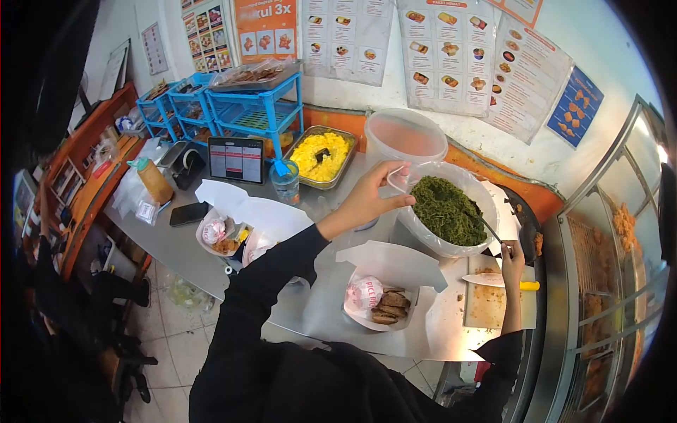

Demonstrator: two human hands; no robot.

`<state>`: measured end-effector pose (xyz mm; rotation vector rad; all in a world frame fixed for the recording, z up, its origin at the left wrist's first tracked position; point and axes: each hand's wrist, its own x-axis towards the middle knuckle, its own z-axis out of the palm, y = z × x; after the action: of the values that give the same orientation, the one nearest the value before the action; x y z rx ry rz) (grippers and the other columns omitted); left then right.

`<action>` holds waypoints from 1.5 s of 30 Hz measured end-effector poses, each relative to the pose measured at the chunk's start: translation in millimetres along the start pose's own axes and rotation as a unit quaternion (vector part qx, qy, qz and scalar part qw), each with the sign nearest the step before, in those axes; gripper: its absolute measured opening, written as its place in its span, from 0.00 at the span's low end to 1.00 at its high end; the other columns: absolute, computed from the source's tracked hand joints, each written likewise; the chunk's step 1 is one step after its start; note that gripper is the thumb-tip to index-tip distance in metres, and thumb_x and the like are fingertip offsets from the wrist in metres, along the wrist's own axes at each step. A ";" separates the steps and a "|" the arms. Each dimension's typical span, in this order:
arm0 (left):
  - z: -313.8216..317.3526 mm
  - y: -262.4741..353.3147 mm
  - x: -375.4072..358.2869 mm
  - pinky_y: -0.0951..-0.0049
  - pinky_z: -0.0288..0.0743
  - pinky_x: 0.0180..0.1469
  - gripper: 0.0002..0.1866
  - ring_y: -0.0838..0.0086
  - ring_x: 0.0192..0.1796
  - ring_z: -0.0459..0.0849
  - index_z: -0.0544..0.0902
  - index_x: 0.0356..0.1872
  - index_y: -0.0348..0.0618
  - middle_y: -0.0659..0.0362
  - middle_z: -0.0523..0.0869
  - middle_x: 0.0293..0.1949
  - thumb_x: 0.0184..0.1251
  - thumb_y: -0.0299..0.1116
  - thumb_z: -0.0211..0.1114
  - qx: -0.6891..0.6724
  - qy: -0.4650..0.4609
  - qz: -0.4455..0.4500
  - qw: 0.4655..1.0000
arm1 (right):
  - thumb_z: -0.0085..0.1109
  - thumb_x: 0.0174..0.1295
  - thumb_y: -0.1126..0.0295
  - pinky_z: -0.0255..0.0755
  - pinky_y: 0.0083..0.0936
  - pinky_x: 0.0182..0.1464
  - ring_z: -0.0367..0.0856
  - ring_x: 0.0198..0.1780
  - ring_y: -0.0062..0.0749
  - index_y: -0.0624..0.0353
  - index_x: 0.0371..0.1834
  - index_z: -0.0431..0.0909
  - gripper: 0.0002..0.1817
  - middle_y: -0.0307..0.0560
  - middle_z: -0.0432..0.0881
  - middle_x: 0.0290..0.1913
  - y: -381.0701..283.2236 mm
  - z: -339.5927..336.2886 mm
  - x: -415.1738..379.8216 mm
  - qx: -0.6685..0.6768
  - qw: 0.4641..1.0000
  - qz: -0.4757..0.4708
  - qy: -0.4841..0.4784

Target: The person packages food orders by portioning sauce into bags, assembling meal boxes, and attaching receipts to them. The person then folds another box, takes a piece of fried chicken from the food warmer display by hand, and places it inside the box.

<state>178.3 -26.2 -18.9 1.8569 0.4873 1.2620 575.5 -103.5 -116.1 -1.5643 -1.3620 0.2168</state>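
My left hand [370, 197] pinches a small clear plastic cup [400, 180] beside the rim of a big white tub. Shredded dark green food [450, 210], perhaps a chili relish, fills the tub [460, 171]. With my right hand [513, 258] I grip the thin dark handle of a spoon [491, 231]; its head is hidden in the green food. Below the tub, an open paper food box [415, 321] contains a wrapped rice ball [365, 292] and brown sliced pieces [391, 307].
A yellow-handled knife [501, 281] lies on a cutting board [485, 310] by my right hand. Beyond stand a tray of yellow food [351, 166], a tablet [236, 160] and another open box [227, 247]. A glass display case [599, 282] borders the right; another person [70, 296] is at left.
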 end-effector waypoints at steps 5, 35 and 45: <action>15.4 -3.4 31.1 0.70 0.67 0.52 0.38 0.64 0.51 0.73 0.63 0.58 0.36 0.49 0.71 0.49 0.47 0.40 0.70 0.205 -0.054 0.051 0.976 | 0.53 0.59 0.73 0.45 0.15 0.20 0.52 0.17 0.11 0.62 0.30 0.73 0.04 0.26 0.58 0.14 -15.6 -20.9 17.2 0.050 0.997 0.020 -0.048; 36.7 -44.9 56.6 0.71 0.68 0.45 0.26 0.68 0.41 0.76 0.73 0.47 0.36 0.53 0.79 0.37 0.59 0.51 0.55 -0.037 -0.089 -0.021 0.995 | 0.57 0.55 0.67 0.65 0.35 0.41 0.72 0.37 0.34 0.39 0.30 0.80 0.04 0.31 0.78 0.34 -230.2 -18.7 63.1 -0.406 0.684 -0.592 0.132; 7.1 -61.2 33.5 0.73 0.70 0.33 0.16 0.79 0.29 0.76 0.80 0.33 0.39 0.60 0.81 0.26 0.44 0.38 0.70 -0.032 -0.060 0.023 0.997 | 0.54 0.50 0.79 0.67 0.33 0.46 0.73 0.41 0.42 0.64 0.35 0.78 0.09 0.50 0.77 0.34 -153.3 -46.4 108.2 -0.316 0.852 -0.407 0.092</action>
<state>206.5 30.3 -49.5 1.8865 0.3362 1.1745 546.7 -62.4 70.6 -1.2922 -1.9165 -0.9676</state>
